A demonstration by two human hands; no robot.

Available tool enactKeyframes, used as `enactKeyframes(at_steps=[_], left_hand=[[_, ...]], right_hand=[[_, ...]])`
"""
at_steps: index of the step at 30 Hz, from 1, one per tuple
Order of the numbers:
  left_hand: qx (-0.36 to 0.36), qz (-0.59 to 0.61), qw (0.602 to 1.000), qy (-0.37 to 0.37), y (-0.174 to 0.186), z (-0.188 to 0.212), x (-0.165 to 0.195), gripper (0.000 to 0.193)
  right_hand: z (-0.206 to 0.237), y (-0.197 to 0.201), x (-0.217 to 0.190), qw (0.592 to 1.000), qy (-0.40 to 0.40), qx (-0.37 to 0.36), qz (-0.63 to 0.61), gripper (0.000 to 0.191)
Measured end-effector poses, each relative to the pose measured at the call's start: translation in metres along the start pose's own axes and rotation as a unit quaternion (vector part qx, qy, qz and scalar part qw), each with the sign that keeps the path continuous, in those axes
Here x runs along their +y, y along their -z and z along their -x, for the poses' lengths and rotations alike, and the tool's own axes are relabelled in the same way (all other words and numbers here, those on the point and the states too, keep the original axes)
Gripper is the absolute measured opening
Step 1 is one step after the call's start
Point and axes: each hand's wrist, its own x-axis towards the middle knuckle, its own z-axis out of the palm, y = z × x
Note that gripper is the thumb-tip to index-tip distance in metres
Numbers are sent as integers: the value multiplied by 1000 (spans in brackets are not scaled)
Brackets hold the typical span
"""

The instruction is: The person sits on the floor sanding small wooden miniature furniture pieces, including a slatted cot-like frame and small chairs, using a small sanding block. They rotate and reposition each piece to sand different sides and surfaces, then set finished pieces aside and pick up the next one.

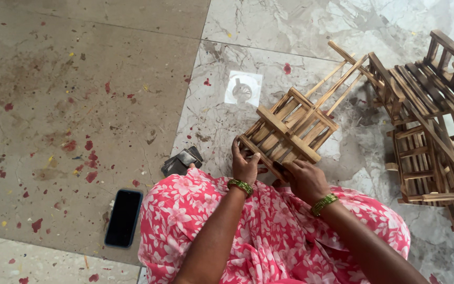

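**Both hands on the near edge of the slatted frame**

Nearest you, your lap in the pink floral cloth point(269, 236) fills the bottom of the view, and both forearms rise out of it, each wrist ringed with green bangles. To the left of your knee a dark smartphone point(124, 217) lies flat on the floor, and just beyond it sits a small dark sanding block point(182, 160).

Your left hand point(244, 164) and right hand point(305, 180) sit side by side, both touching the near end of the small wooden slatted frame point(290, 129). The left fingers are curled around its near-left corner, thumb pressing a slat; the right fingers close over the near edge, and whether they pinch anything small there you cannot tell. The frame lies directly beyond your fingertips, tilted, its long axis running from your hands up and away to the right, where thin sticks point(342, 79) jut out past it. The left hand is slightly farther forward; both wrists are bent down toward the work.

Farther off, a round floor drain point(243, 88) sits in its pale square. At the far right, darker finished wooden racks point(432, 126) are piled together on the marble floor point(311, 26).
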Motion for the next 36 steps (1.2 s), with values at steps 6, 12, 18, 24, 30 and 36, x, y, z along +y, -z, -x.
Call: enactKeyframes(at_steps=[6,12,18,24,30,36], left_hand=[[-27,86,995,46,5,-8,-4,90],[-18,23,999,17,4,-6,-2,88],[-7,4,1000,-3,0,-2,5,84],[-14,65,997,46,4,-10,2,88],[-13,39,999,35,5,-10,0,86],[5,-12,1000,-4,3,-5,5,85]], right_hand=[[-87,-34,-20,991,-94,-78,50,20],[-81,-24,-18,987,-79,-126,66,20],[9,-12,5,997,-40,-51,37,18],[-86,-46,-14,997,-64,-39,15,22],[-90,-30,-16,991,-64,-107,42,27],[-1,-10,2,998,-30,-44,29,21]])
